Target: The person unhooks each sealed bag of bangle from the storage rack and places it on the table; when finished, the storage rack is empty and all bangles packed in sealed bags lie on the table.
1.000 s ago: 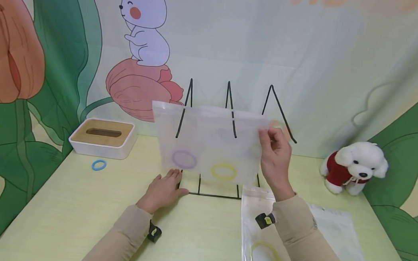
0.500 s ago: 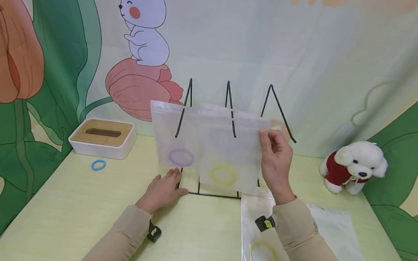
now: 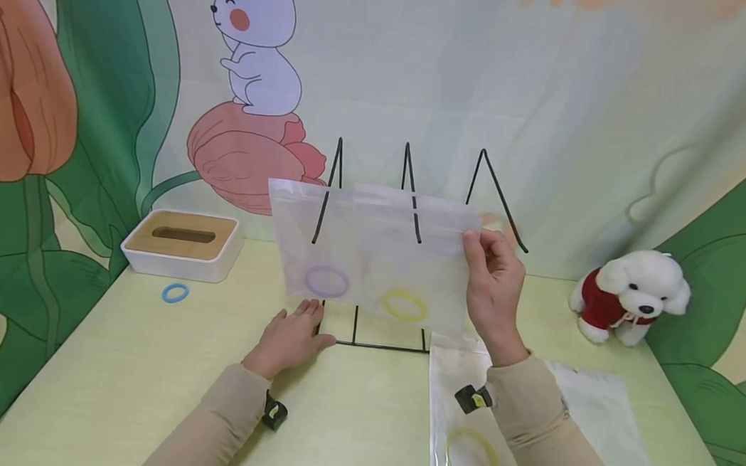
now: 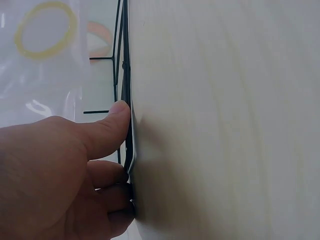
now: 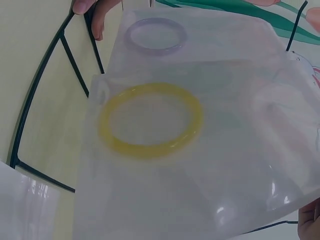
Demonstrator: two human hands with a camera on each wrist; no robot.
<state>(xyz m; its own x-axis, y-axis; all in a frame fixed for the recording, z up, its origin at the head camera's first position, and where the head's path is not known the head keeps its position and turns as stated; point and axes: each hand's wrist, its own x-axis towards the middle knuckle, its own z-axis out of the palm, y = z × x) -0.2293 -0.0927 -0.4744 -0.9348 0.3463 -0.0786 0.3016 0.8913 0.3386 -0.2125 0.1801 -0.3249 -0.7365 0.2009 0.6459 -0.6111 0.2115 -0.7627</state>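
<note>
1. Your right hand [image 3: 494,287] pinches the top right corner of a frosted pouch [image 3: 409,264] between thumb and fingertips, holding it up in front of the black wire rack [image 3: 407,192].
2. That pouch holds a yellow ring [image 3: 405,305] and hangs with its lower edge just above the rack's base.
3. A second pouch with a purple ring [image 3: 326,281] stands in the rack's left part, overlapping the held one.
4. Your left hand [image 3: 289,338] lies flat at the rack's front left corner, fingers straight and together, thumb [image 4: 112,127] touching the base wire.
5. Another pouch with a yellow ring [image 3: 471,456] lies flat on the table [image 3: 114,374], just in front of the rack's right end.
</note>
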